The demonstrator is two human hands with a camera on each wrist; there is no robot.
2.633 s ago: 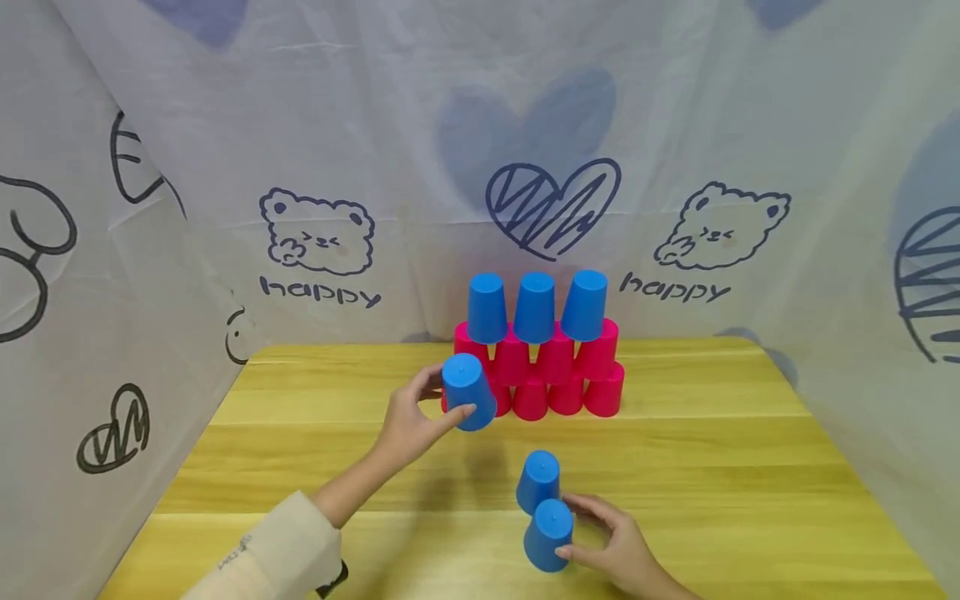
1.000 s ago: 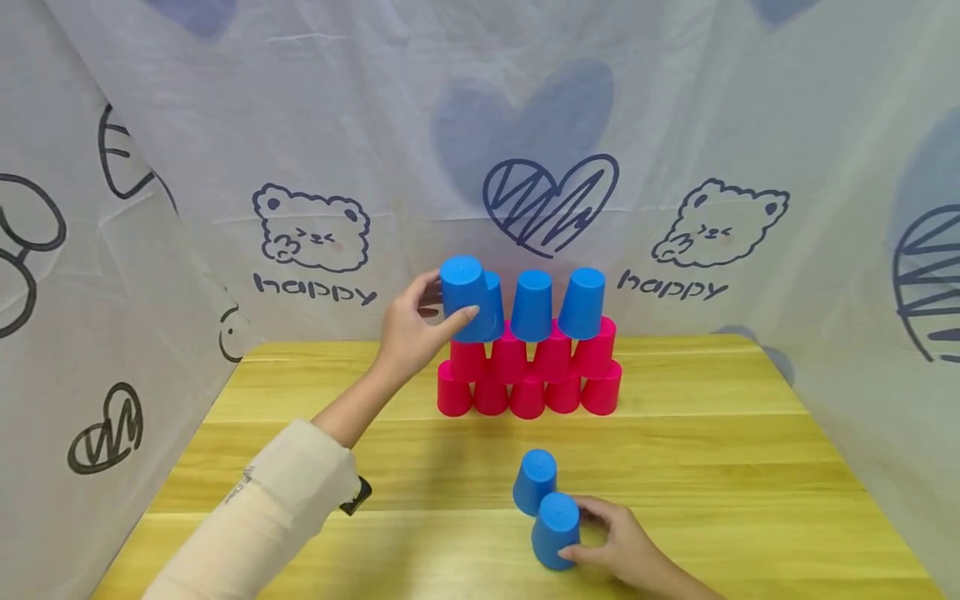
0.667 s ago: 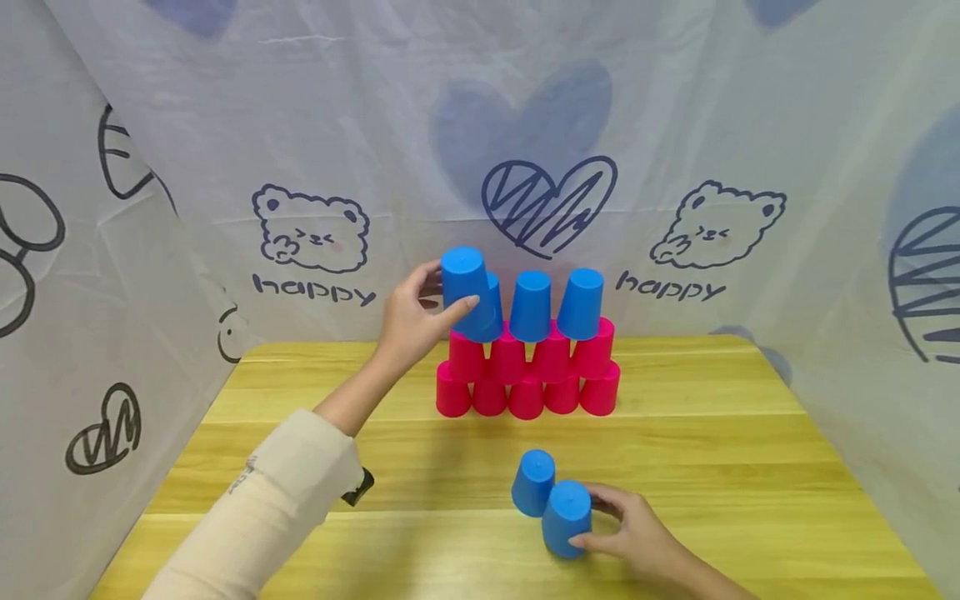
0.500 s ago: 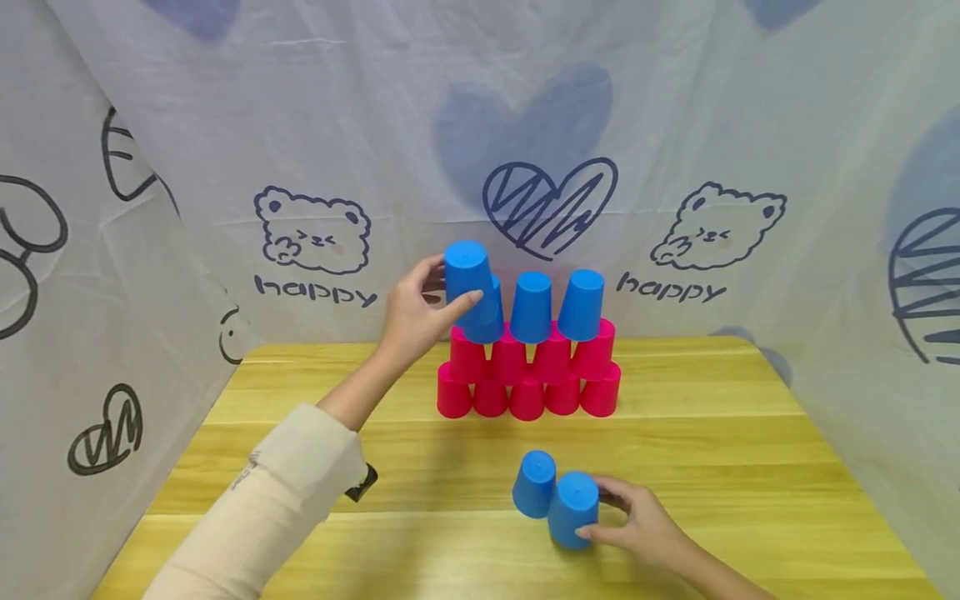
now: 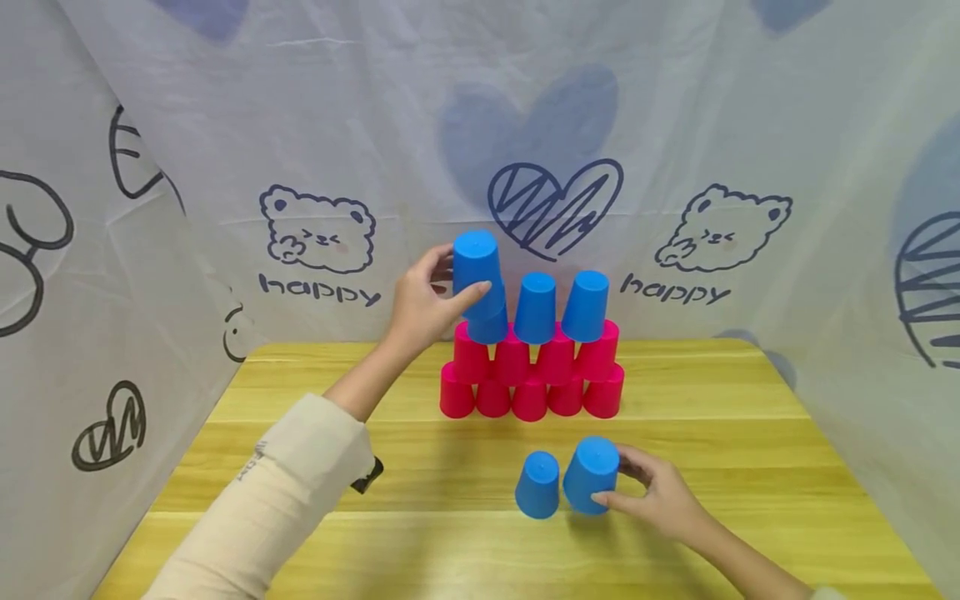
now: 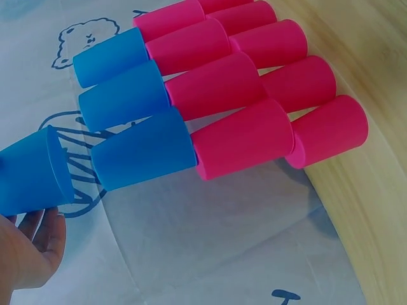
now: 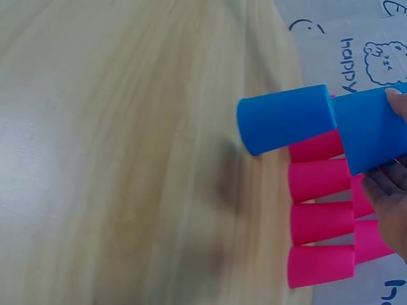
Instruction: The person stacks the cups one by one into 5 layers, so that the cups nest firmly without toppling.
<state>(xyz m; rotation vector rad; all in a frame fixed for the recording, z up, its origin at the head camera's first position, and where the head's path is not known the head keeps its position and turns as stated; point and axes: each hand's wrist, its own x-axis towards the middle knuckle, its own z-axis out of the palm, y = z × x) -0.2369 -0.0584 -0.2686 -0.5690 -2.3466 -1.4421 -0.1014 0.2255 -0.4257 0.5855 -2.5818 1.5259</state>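
Observation:
My left hand (image 5: 423, 302) grips an upside-down blue cup (image 5: 476, 265) between thumb and fingers. In the head view this cup overlaps the left cup of the blue row; the left wrist view shows a gap between it and the nearest blue cup (image 6: 145, 149). My right hand (image 5: 663, 498) holds another blue cup (image 5: 589, 479) by its side, raised a little, with a shadow on the table below. Just left of it, a blue cup (image 5: 537, 487) stands upside down on the table. Behind, 3 blue cups (image 5: 535, 308) top two rows of pink cups (image 5: 530, 398).
The wooden table (image 5: 315, 467) ends at a hanging white cloth (image 5: 420, 150) printed with hearts and bears. The cup wall stands near the table's back edge, close to that cloth. More cloth (image 5: 862, 275) hangs along both sides.
My left hand has raised its blue cup from in front of the pink rows to above the blue row's left end. My right hand has lifted its cup and carried it rightward and forward.

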